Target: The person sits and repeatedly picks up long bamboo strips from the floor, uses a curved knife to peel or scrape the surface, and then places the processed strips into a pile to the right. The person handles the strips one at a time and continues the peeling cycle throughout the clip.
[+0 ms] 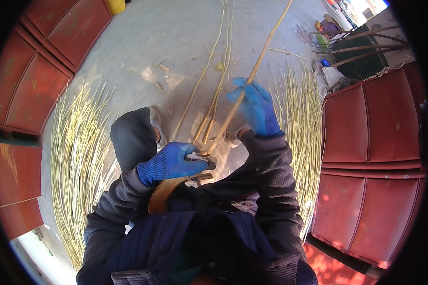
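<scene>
The right hand, fingers wrapped shut, steadies a long willow rod above the knife. The left hand, closed on the knife, meets the rod's lower end, likely for splitting. Cut rod bundles lie left of the knife.

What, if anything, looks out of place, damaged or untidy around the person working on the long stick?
Nothing looks damaged. Small shavings and chips lie scattered on the concrete floor beyond the stick held by the left hand and right hand. The stalk bundles lie in orderly heaps on both sides.
</scene>
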Demonstrator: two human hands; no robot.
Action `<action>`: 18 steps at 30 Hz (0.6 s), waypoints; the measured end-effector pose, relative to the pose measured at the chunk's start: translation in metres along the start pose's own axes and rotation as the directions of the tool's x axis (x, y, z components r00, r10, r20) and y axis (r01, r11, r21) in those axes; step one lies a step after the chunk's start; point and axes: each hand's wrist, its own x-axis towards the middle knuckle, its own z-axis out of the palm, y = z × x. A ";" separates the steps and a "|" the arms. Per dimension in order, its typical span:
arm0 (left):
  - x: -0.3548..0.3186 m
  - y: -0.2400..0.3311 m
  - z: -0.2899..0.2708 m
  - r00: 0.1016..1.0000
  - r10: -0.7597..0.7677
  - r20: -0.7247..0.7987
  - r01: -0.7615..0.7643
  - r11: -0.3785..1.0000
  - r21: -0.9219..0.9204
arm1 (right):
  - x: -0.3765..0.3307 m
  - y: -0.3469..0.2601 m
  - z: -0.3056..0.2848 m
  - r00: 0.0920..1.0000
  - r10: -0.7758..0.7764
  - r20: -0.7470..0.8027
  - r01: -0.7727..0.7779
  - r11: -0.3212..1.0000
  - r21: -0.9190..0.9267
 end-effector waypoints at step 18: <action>-0.001 0.014 -0.013 0.936 0.351 0.018 -0.341 0.896 0.285 | -0.069 -0.012 0.045 0.963 -0.033 0.268 0.050 0.997 -0.059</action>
